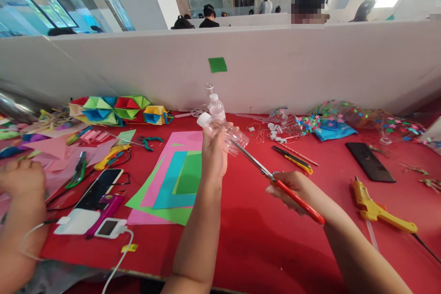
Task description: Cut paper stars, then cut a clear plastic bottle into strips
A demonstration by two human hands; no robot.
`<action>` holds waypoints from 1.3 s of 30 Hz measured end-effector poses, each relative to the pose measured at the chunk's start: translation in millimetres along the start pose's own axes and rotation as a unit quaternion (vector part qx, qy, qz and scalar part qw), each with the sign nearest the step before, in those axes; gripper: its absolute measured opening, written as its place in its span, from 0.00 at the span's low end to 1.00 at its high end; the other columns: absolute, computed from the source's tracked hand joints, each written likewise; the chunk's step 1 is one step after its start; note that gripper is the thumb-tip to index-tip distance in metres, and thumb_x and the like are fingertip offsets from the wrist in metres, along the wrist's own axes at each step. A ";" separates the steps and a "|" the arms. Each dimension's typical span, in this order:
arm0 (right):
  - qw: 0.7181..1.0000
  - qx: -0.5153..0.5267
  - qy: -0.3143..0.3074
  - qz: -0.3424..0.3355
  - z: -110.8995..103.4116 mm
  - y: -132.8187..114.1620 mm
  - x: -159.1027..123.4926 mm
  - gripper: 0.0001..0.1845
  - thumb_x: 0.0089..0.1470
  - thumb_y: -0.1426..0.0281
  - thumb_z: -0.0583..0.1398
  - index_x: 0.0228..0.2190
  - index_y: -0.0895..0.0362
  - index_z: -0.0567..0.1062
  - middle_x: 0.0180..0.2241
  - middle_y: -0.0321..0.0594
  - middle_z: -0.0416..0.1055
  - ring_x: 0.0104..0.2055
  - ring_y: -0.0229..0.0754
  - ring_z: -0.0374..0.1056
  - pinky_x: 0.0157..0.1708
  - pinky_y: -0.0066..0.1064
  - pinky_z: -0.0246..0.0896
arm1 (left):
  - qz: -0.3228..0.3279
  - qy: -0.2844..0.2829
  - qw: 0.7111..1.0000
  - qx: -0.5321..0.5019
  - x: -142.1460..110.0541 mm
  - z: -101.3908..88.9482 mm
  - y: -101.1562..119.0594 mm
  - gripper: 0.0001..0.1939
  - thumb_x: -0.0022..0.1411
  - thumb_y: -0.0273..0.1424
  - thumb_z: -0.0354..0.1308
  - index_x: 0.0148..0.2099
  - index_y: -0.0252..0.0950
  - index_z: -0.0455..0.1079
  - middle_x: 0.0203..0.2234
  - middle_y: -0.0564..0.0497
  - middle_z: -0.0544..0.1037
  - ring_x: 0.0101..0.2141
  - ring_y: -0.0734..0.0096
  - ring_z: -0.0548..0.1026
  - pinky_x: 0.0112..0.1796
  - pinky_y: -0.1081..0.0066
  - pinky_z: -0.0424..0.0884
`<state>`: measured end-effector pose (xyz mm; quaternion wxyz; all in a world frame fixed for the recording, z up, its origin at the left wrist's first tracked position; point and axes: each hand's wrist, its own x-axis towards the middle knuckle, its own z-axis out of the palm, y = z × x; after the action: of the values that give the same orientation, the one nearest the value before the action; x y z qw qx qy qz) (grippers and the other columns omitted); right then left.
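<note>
My left hand is closed around a clear plastic bottle with a white cap, held tilted above the red table. In my right hand is a pair of scissors with red handles. The scissor blades point up and left and reach the bottle's lower end; whether they touch the plastic I cannot tell. Behind the held bottle stands another small capped bottle. Sheets of pink, blue and green paper lie stacked left of my left forearm.
Right of my hands lie a utility knife, a black phone and a yellow glue gun. Another person's hand rests at the left, near pliers and a phone. A white partition borders the table's back.
</note>
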<state>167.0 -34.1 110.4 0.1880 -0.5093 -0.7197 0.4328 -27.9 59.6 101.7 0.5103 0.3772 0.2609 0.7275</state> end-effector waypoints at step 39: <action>0.999 0.029 0.016 -0.012 4.0 -4.9 -6.1 0.29 0.60 0.43 0.50 0.24 0.55 0.62 0.18 0.31 0.60 0.18 0.32 0.54 0.18 0.26 0.46 | 0.080 -0.187 0.973 0.104 -6.2 -2.8 -14.3 0.11 0.67 0.35 0.55 0.50 0.42 0.61 0.40 0.50 0.76 0.43 0.66 0.78 0.49 0.58 0.72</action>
<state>163.9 -41.7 113.3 0.2192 -0.5021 -0.7098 0.4428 -21.1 58.7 87.4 0.4477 0.5775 0.2042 0.6514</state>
